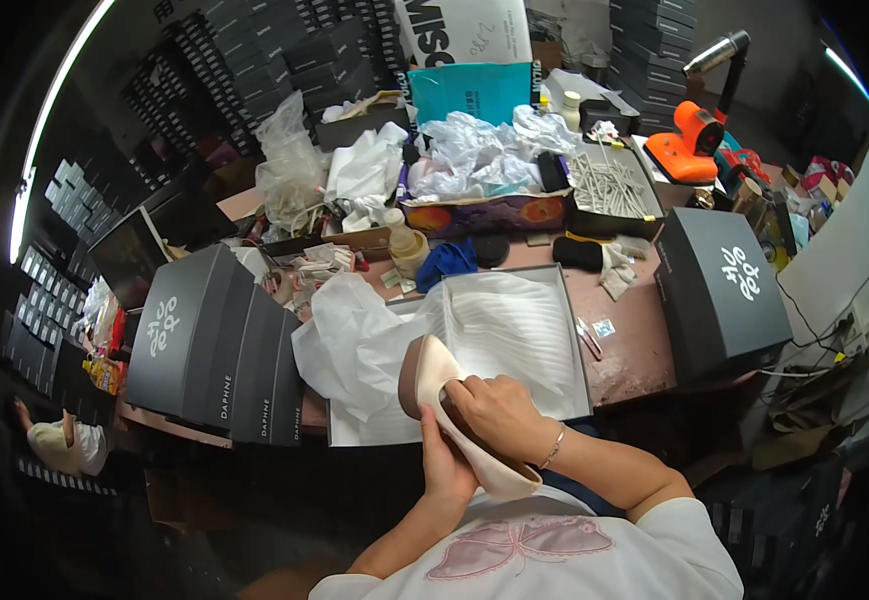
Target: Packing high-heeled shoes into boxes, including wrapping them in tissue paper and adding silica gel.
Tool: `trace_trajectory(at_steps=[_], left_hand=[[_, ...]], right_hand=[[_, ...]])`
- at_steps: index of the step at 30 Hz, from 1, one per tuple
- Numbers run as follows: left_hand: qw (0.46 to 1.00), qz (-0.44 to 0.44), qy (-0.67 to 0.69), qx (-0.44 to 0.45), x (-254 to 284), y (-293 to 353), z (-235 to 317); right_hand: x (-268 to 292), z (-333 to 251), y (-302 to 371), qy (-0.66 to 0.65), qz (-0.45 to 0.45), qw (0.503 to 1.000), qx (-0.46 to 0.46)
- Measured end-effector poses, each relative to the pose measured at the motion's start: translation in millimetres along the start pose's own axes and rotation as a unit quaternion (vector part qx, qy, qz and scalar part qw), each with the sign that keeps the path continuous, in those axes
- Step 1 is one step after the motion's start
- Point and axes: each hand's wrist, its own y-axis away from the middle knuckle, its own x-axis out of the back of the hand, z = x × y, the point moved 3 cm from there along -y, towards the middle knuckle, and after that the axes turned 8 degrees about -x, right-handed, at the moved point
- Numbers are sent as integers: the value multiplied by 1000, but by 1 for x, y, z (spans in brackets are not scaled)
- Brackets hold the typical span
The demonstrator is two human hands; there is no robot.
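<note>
A cream-beige shoe with a brown sole (437,360) is held up and tilted in front of my chest. My left hand (445,462) grips its side from below, thumb along the upper. The fingers of my right hand (503,412) are bent into the shoe's opening, so their tips are hidden. Just beyond the shoe lies an open grey shoebox (577,355) on the table. Ribbed white wrapping (505,320) lines it, and crumpled white tissue paper (350,340) spills over its left side.
Closed dark shoeboxes stand at left (190,335) and right (725,295). Behind are a cream bottle (409,252), a blue cloth (445,264), a carton of crumpled paper (485,212), white sticks (610,187) and an orange device (685,150). Another person (67,445) is far left.
</note>
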Motion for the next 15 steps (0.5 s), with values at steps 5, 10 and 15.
trace_trajectory(at_steps=[5,10,15], left_hand=[[996,-22,-55,-74,26,5,-16],[996,-30,-51,-66,24,5,-19],[986,-43,-85,-140,20,6,-18]], right_hand=[[-11,5,17,-114,87,990,-4],[5,-1,26,-59,-11,998,-26],[-9,10,20,-192,-122,971,-79]])
